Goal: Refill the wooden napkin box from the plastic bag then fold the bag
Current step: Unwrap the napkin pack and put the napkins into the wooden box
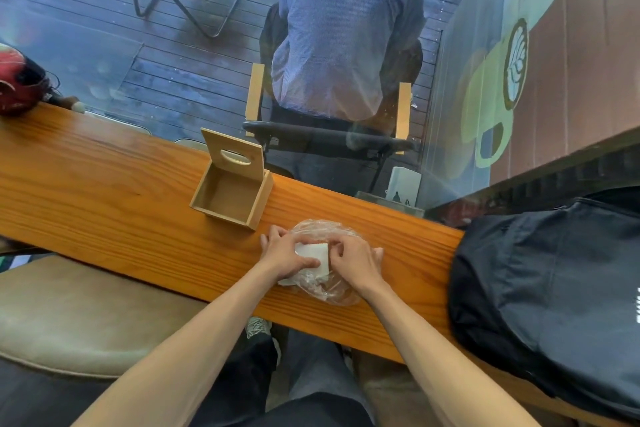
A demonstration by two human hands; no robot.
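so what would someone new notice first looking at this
Probably the two hands, left and right, working at a clear plastic bag of white napkins on the wooden counter. Just beyond it, to the left, the wooden napkin box stands empty with its lid up. A black backpack fills the counter's right end.

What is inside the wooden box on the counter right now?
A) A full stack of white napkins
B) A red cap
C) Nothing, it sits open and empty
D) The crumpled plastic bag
C: the wooden box stands with its lid tipped up and its bare floor showing, while the white napkins are in the plastic bag under both hands.
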